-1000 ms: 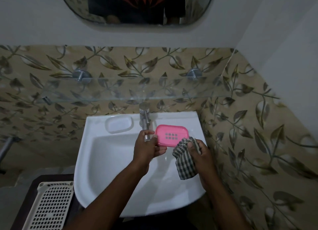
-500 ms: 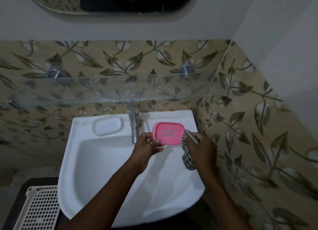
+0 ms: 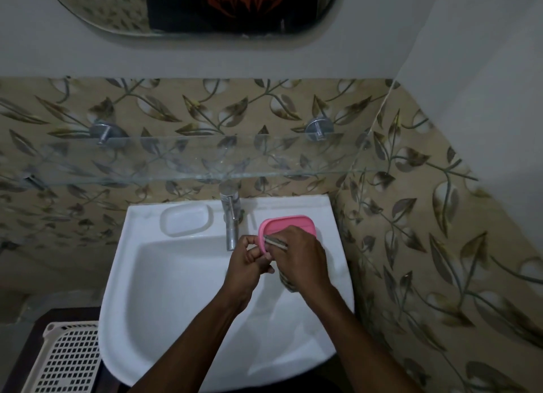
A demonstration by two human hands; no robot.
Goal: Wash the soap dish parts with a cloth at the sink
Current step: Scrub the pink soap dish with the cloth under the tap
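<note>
Both hands meet over the back right of the sink (image 3: 117,319), just right of the tap (image 3: 230,216). The left hand (image 3: 252,260) pinches the near left edge of the pink dish (image 3: 293,223), fingers curled round its rim. The right hand (image 3: 302,257) lies over the dish and grasps the checked cloth (image 3: 276,242), holding it against the dish; a fold of cloth hangs below the palm. The dish is held above the basin, its far edge over the sink's rear ledge. A soap recess (image 3: 186,219) sits left of the tap. A glass shelf (image 3: 205,163) runs above, with a mirror (image 3: 117,10) higher up. A white basket (image 3: 67,360) stands at lower left.
</note>
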